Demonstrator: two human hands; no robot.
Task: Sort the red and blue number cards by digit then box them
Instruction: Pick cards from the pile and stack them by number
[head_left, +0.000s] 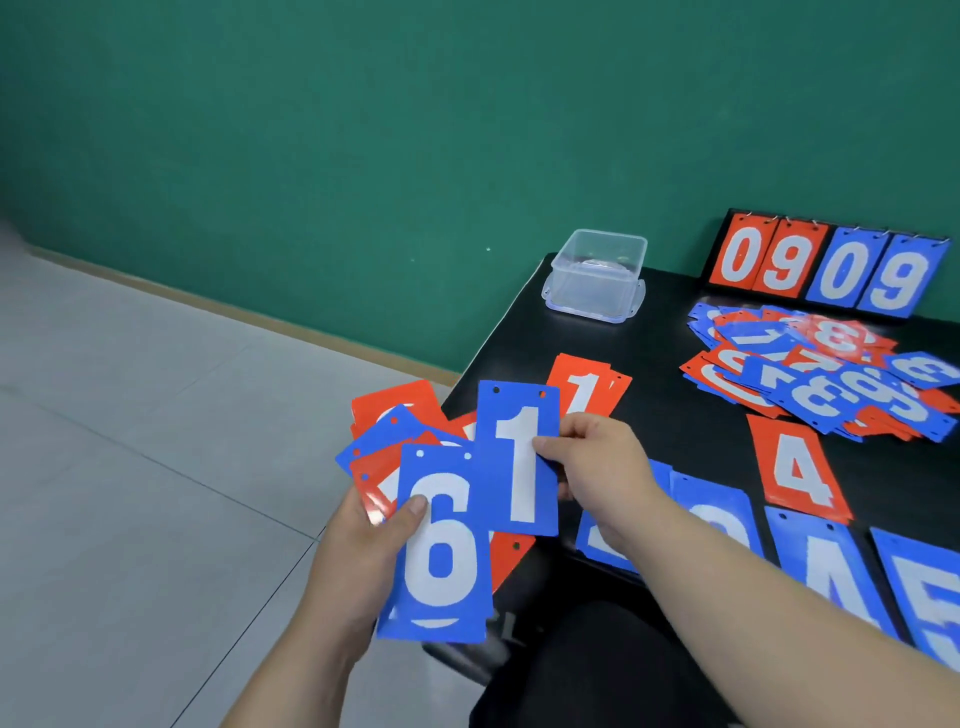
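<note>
My left hand (358, 561) grips a fanned stack of red and blue cards (395, 452), with a blue 6 card (441, 551) on top under the thumb. My right hand (597, 467) pinches a blue 1 card (519, 462) upright, just right of the fan. A red 1 card (589, 387) lies on the black table (649, 338) behind it. Laid on the table are a red 4 card (795, 470) and a row of blue cards (841, 571) partly hidden by my right arm. A clear plastic box (597, 275) stands open at the table's far corner.
A loose heap of mixed red and blue cards (821, 369) lies at the right. Behind it stands a scoreboard flip stand (826, 270) showing 0 9 0 9. Grey floor tiles (156, 467) and a green wall (363, 156) fill the left.
</note>
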